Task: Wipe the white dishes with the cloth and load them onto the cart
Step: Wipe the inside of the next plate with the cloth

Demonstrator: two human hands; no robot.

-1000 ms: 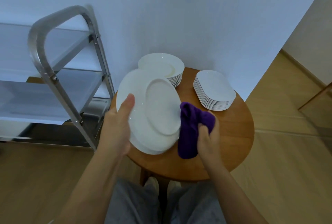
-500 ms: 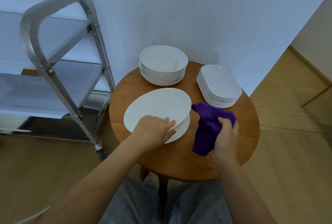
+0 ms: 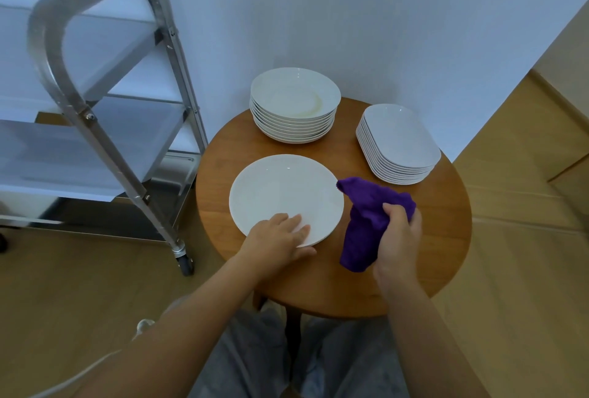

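One white round plate (image 3: pixel 283 193) lies flat on the round wooden table (image 3: pixel 446 238), near its left front. My left hand (image 3: pixel 280 238) rests on the plate's near rim, fingers straight on top and thumb beside the edge. Just right of the plate, my right hand (image 3: pixel 398 235) grips a bunched purple cloth (image 3: pixel 366 216) that hangs down to the tabletop. A stack of round white plates (image 3: pixel 294 104) stands at the back of the table. A stack of oblong white dishes (image 3: pixel 398 142) stands at the back right.
A metal cart (image 3: pixel 105 129) with flat shelves and a caster wheel (image 3: pixel 185 260) stands left of the table, close to its edge. A white wall is behind the table. Wooden floor lies all around, and my knees are under the table's front.
The plate went from held upright in my left hand to lying flat on the table. My right hand with the cloth moved a little to the right, away from the plate.
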